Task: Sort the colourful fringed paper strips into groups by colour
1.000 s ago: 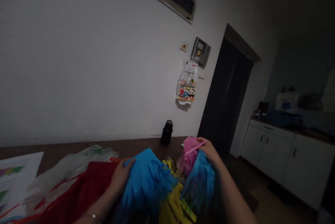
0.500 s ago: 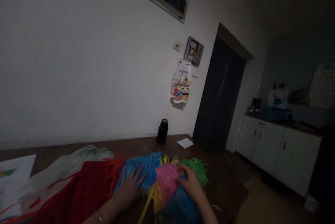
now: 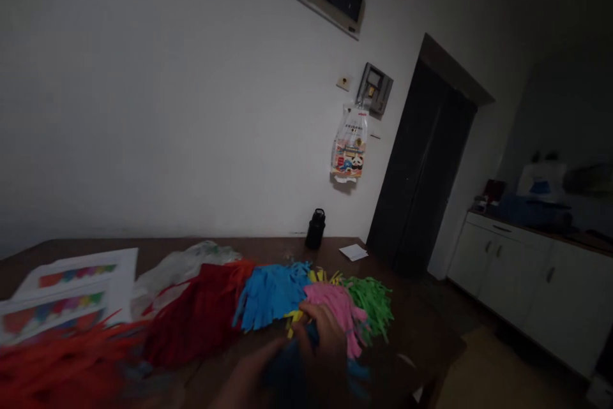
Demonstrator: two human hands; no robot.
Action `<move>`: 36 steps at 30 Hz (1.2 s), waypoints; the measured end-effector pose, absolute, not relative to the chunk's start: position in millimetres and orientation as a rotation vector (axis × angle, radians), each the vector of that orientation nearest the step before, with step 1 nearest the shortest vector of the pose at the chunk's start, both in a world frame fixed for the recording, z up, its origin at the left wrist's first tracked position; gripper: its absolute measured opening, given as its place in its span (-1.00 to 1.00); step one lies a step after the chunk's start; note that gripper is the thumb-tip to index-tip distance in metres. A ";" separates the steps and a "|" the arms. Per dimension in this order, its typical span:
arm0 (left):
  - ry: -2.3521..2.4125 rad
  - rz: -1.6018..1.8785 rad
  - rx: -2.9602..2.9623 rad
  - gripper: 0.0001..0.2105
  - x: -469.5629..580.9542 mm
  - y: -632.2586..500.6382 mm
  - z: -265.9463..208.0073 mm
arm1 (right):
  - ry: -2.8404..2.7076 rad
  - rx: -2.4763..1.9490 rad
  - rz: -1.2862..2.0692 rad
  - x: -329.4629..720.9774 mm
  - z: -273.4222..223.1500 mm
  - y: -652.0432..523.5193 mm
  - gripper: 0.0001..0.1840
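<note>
A row of fringed tassels lies across the table: dark red (image 3: 191,313), light blue (image 3: 275,294), pink (image 3: 335,307) and green (image 3: 371,304), with bits of yellow fringe (image 3: 293,319) between them. My right hand (image 3: 328,348) is in front of the pink one, its fingers curled round a dark blue fringed tassel (image 3: 285,371). Blurred by motion, my left hand (image 3: 251,371) is against the left side of that dark blue tassel; its finger pose is unclear. Loose dark blue strips (image 3: 358,377) hang out to the right of my right hand.
Printed sheets (image 3: 115,281) with coloured tassel pictures lie at the left, near a crumpled clear plastic bag (image 3: 184,265). An orange-red fringed heap (image 3: 62,364) fills the front left. A black bottle (image 3: 315,230) and white paper (image 3: 354,252) stand toward the wall. The table edge (image 3: 450,364) is at right.
My left hand has left the light blue tassel, and my right hand has left the pink one. Both came nearer me, to the dark blue tassel. The view has shifted left.
</note>
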State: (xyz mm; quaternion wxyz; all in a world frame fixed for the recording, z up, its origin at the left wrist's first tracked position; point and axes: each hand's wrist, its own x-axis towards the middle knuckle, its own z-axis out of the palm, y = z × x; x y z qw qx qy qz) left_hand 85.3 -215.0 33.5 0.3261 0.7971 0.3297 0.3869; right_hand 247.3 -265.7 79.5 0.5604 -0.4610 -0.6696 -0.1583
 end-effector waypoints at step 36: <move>1.189 0.991 2.219 -0.64 -78.3 -192.2 80.7 | -2.015 -0.893 -0.804 234.9 141.9 -273.2 -0.69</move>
